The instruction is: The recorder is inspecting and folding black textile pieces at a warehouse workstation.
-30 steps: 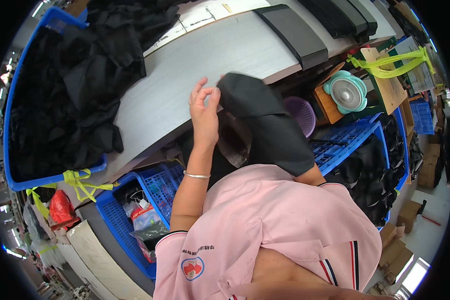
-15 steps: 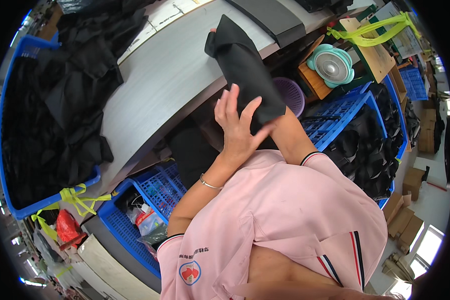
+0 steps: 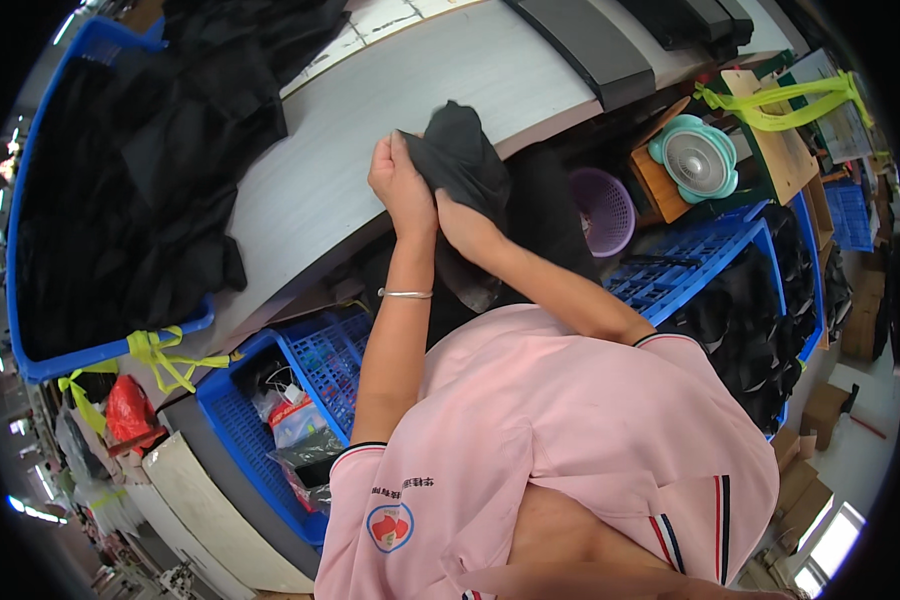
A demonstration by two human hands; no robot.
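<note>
Black fabric, a soft dark cloth piece (image 3: 462, 160), is bunched up between both of the person's hands at the near edge of the long grey table (image 3: 370, 140). The left hand (image 3: 402, 180) is closed on the cloth's left side, fingers curled over its edge, a thin silver bangle (image 3: 406, 293) showing on that wrist. The right hand (image 3: 467, 228) grips the cloth from beneath, its fingers mostly buried in the folds, so the piece sits lifted above the table edge rather than lying flat. More of the same dark cloth hangs down below the hands toward the person's pink short-sleeved shirt (image 3: 570, 440). To the left, well apart from the hands, a big blue plastic bin (image 3: 110, 345) is heaped with black garments, and yellow straps (image 3: 165, 355) are knotted at its corner. Lower down stands a blue plastic crate (image 3: 240, 420) with bags and scraps inside. To the right of the hands sit a small purple mesh basket (image 3: 605, 210), a teal round fan (image 3: 695, 158) and another blue crate (image 3: 720, 270) with dark pieces piled in it. Dark flat panels (image 3: 590, 45) lie along the table's far side.
</note>
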